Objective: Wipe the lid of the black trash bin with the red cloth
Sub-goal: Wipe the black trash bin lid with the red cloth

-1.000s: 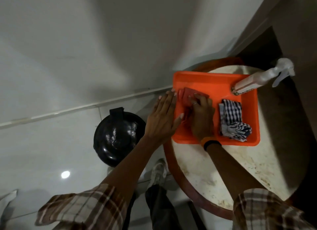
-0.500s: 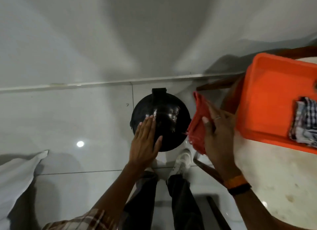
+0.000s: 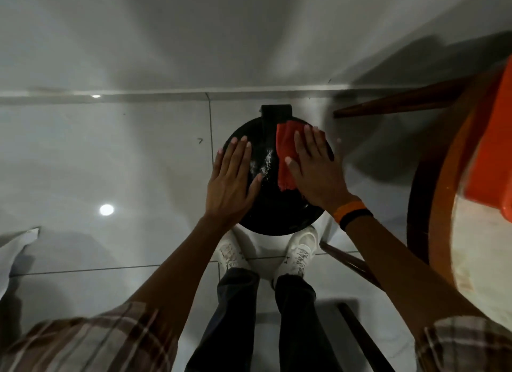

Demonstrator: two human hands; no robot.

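The black trash bin's round glossy lid (image 3: 273,213) sits on the floor right in front of my feet, its hinge tab toward the wall. White specks mark the middle of the lid. The red cloth (image 3: 285,152) lies on the lid's right half under my right hand (image 3: 314,169), which presses flat on it with fingers spread. My left hand (image 3: 231,183) rests flat on the lid's left side, fingers together, holding nothing.
A round table (image 3: 443,205) with a brown rim stands at the right, carrying an orange tray (image 3: 496,155). Its wooden legs (image 3: 349,261) reach toward my white shoes (image 3: 300,249). The wall's base runs just behind the bin. A white fabric edge (image 3: 16,249) shows at far left.
My right hand carried the red cloth from the orange tray down onto the bin lid. My left hand moved from the tray's edge to the lid's left side. The view swung left and down.
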